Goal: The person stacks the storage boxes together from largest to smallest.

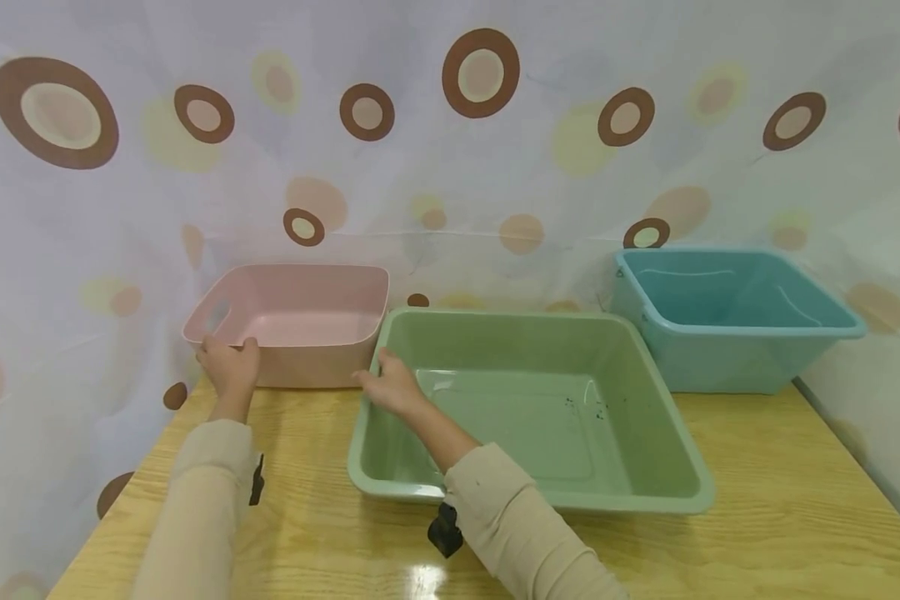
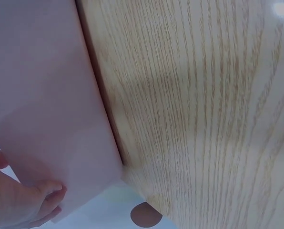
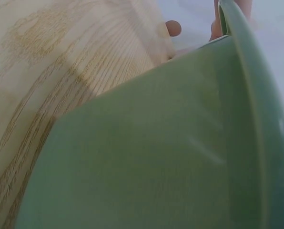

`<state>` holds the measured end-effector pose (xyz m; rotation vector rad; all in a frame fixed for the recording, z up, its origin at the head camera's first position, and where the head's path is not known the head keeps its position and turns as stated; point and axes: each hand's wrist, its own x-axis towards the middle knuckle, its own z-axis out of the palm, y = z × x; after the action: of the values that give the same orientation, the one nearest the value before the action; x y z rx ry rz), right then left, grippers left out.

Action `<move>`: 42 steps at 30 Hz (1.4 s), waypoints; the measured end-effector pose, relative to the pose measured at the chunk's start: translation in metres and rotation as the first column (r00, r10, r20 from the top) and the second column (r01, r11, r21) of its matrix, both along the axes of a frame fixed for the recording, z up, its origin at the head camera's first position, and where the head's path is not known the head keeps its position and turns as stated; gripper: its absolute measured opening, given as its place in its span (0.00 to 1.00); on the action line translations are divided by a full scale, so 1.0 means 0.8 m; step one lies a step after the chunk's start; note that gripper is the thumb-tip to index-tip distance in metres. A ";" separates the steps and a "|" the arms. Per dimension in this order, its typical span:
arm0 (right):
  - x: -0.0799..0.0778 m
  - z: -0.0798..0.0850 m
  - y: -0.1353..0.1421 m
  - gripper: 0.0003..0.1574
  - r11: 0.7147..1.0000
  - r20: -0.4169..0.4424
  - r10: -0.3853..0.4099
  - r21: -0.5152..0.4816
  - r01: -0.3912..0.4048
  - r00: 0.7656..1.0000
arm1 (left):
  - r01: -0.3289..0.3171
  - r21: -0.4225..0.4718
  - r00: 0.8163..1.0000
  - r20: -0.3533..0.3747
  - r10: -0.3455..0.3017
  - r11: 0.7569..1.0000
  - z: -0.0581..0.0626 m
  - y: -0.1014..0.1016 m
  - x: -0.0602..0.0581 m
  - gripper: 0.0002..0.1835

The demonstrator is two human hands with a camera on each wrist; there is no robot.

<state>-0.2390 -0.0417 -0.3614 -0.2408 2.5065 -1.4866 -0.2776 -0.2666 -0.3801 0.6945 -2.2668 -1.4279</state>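
The left hand (image 1: 228, 368) gripped the near left corner of the pink basket (image 1: 315, 367), fingers bent round the outside and thumb up at the rim. The right hand (image 1: 396, 388) held the left rim of the green basin (image 1: 615, 502) between its fingers and thumb; how firmly either hand squeezed could not be told.

The pink basket stood on the table (image 1: 307, 517), upright, against the patterned cloth (image 1: 420, 50), with the green basin just beside it on the right. The blue tub (image 1: 735, 360) stood behind the basin's far right corner; whether those two touched was unclear.

The likeliest trouble lay at the table's left edge: the basket's near left bottom corner sat right by it, so a leftward push could have tipped the basket over the side. A lift by that one corner would probably have twisted it, since nothing supported its far side. Had the right hand drawn the basin leftward, its rim might have caught the basket or trapped fingers between the two. A shove the other way risked knocking the blue tub askew.
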 end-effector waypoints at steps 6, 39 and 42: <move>0.000 0.002 -0.002 0.41 1.000 -0.010 0.012 0.007 -0.012 1.000 | -0.020 -0.013 1.000 -0.012 0.020 1.000 0.001 -0.001 0.003 0.37; 0.000 -0.007 -0.014 0.40 0.987 -0.132 0.104 0.136 -0.086 0.986 | -0.030 -0.042 0.998 -0.052 0.028 0.999 -0.001 -0.008 0.030 0.26; 0.000 -0.007 -0.016 0.40 0.984 -0.115 0.115 0.146 -0.098 0.987 | -0.029 -0.049 0.998 -0.055 0.026 0.998 -0.001 -0.010 0.032 0.23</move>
<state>-0.2388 -0.0545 -0.3666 -0.4480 2.6342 -1.2847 -0.2519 -0.2742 -0.3806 0.6609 -2.2348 -1.3559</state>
